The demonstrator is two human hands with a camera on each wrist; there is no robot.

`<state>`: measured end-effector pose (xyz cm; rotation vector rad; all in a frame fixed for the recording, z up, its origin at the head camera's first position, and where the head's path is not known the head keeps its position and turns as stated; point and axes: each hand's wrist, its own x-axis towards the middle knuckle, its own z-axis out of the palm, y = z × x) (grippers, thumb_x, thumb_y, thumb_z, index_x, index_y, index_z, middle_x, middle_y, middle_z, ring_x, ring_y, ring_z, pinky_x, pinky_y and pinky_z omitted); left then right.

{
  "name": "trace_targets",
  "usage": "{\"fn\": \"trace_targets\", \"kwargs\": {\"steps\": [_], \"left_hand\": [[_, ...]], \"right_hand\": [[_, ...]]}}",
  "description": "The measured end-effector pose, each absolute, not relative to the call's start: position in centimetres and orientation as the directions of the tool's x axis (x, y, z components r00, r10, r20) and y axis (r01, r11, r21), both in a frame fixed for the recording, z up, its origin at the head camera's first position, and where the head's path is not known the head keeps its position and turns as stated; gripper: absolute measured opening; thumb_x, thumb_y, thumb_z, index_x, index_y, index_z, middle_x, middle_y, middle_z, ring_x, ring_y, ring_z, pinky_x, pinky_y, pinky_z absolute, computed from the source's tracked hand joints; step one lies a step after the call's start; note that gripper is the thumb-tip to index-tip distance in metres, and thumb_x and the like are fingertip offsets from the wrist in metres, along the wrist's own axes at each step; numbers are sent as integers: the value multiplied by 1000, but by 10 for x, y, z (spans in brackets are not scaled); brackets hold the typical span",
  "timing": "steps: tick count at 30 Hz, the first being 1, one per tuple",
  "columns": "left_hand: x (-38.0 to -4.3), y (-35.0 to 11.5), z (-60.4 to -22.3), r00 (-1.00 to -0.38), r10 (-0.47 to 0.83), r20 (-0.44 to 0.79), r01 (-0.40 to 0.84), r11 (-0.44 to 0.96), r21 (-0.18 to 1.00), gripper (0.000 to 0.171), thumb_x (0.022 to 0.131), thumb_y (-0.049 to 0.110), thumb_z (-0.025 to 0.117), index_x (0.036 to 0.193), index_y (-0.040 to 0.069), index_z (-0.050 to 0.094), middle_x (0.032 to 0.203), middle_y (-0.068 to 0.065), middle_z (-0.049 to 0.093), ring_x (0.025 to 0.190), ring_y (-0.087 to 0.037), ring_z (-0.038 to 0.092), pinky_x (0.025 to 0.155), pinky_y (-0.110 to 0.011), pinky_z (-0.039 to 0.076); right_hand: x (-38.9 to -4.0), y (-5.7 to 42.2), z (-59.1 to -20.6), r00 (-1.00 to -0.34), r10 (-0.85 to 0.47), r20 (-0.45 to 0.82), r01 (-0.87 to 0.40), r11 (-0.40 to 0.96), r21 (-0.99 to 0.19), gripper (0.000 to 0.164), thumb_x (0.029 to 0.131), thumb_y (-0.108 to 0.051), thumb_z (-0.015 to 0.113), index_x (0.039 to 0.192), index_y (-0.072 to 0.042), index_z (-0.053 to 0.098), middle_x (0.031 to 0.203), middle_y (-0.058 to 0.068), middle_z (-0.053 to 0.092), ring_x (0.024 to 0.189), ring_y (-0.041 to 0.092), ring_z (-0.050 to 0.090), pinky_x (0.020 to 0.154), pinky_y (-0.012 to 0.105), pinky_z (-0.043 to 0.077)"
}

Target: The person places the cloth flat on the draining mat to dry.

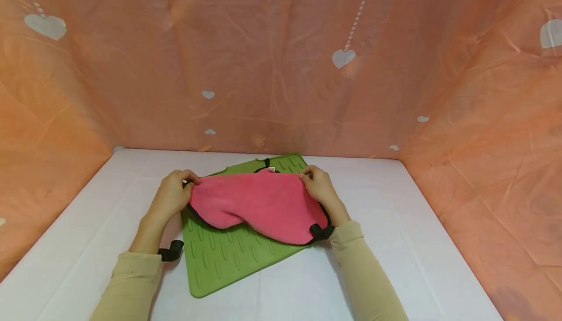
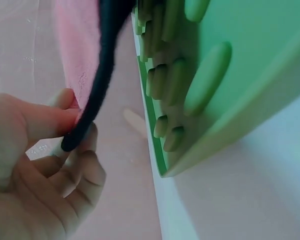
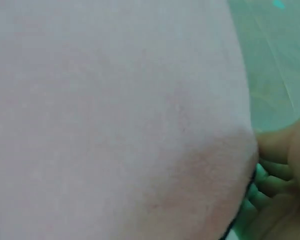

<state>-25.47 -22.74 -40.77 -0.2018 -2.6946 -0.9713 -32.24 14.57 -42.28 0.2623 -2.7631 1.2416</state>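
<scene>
A pink cloth towel (image 1: 259,204) with black edging hangs between both hands over a green mat (image 1: 215,267). My left hand (image 1: 173,191) pinches its upper left corner between thumb and fingers; the black edging (image 2: 97,90) runs past those fingertips in the left wrist view. At the upper right, my right hand (image 1: 319,184) pinches the towel's top edge. That top edge shows no black trim, and behind it a bit of pink with a white label (image 1: 271,169) and a black loop (image 1: 267,162) peeks out. The towel's lower edge droops in waves. Pink fabric (image 3: 115,110) fills most of the right wrist view.
The green mat has raised oblong ridges and lies at a slant on a white table (image 1: 373,243). Orange curtains (image 1: 272,82) with pale hearts enclose the back and sides. Black straps (image 1: 172,251) sit at both wrists.
</scene>
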Motion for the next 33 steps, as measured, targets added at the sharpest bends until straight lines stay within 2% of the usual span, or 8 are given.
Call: {"fn": "trace_targets", "kwargs": {"steps": [3,6,11,15,21,25,29,33], "left_hand": [[-255,-227,-409,-955,34,294,216,761,612,22,94,-8,55,101,-5,75,111,-30,65,107,-48,62,95,-60,48],[-255,-225,-413,-968,73,242,210,767,607,25,95,-7,54,106,-6,76,116,-31,65,117,-52,59,101,-63,46],[-256,-226,-420,-970,202,136,243,794,558,24,94,-2,63,115,-8,73,114,-31,66,114,-53,60,97,-64,48],[-256,-231,-421,-962,251,111,269,780,565,26,92,3,68,116,-9,71,111,-29,69,112,-51,61,96,-63,49],[-253,-241,-413,-963,264,47,240,771,590,18,95,11,70,104,-4,66,96,-19,69,90,-34,64,80,-49,53],[-251,-244,-410,-963,266,-48,179,759,625,20,95,15,71,104,-1,63,86,-11,65,79,-22,59,70,-37,48],[-250,-244,-411,-956,277,-92,155,750,643,25,94,16,73,108,-2,64,81,-7,59,75,-19,55,67,-34,45],[-251,-241,-411,-964,260,-55,162,740,653,19,92,6,68,109,-4,66,77,-7,59,67,-17,55,63,-34,47]], "right_hand": [[-325,155,-425,-983,-99,154,-181,656,-733,13,99,-13,69,105,-3,74,99,13,75,92,28,67,78,38,53],[-325,162,-428,-983,-152,105,-181,676,-715,12,96,-9,71,105,-4,77,100,12,75,94,28,68,78,37,54],[-326,167,-433,-959,-279,39,-230,696,-680,14,95,-6,70,107,-4,78,105,12,76,103,30,69,88,40,55],[-328,166,-434,-956,-291,30,-228,679,-698,18,97,-13,69,111,-4,77,110,13,76,108,31,68,93,44,54],[-334,161,-432,-933,-361,10,-258,646,-718,25,101,-20,66,119,-6,75,125,14,71,116,32,66,95,43,53],[-336,157,-432,-917,-399,20,-296,644,-705,24,102,-18,65,120,-8,76,129,15,69,121,31,64,98,43,51],[-335,155,-432,-904,-424,52,-342,644,-684,25,101,-12,65,123,-9,77,131,15,69,123,30,60,100,42,49],[-335,153,-433,-882,-467,66,-384,630,-675,34,99,-6,63,131,-13,74,135,14,67,117,27,57,96,39,46]]}}
